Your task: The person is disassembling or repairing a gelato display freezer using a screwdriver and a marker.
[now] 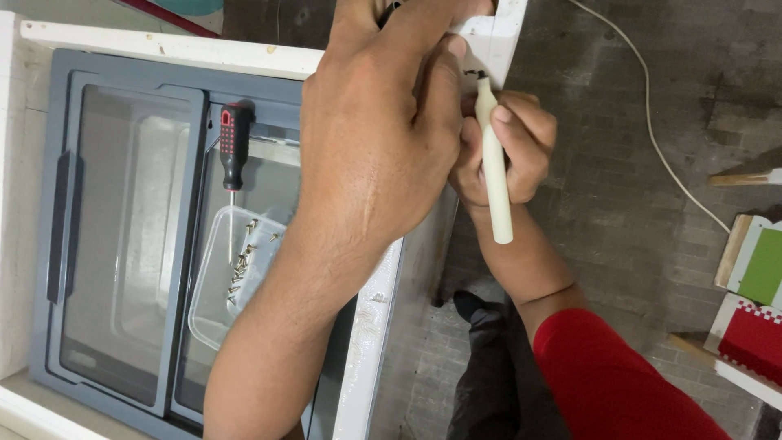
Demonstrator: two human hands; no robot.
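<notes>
Cream-handled screwdriver sits clamped in your right hand, fingers wrapped round the shaft, its tip on a dark screw at the white frame corner. Your left hand presses its fingers together on that frame to steady it. You look mid-way through driving; next, keep the tip square and turn. Spare screws wait in the clear tub.

A grey glass-paned unit carries a screwdriver and screw tray.

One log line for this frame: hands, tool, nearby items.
left hand: pressing white frame | right hand: gripping cream tool | nearby: screwdriver, screw tub
</notes>
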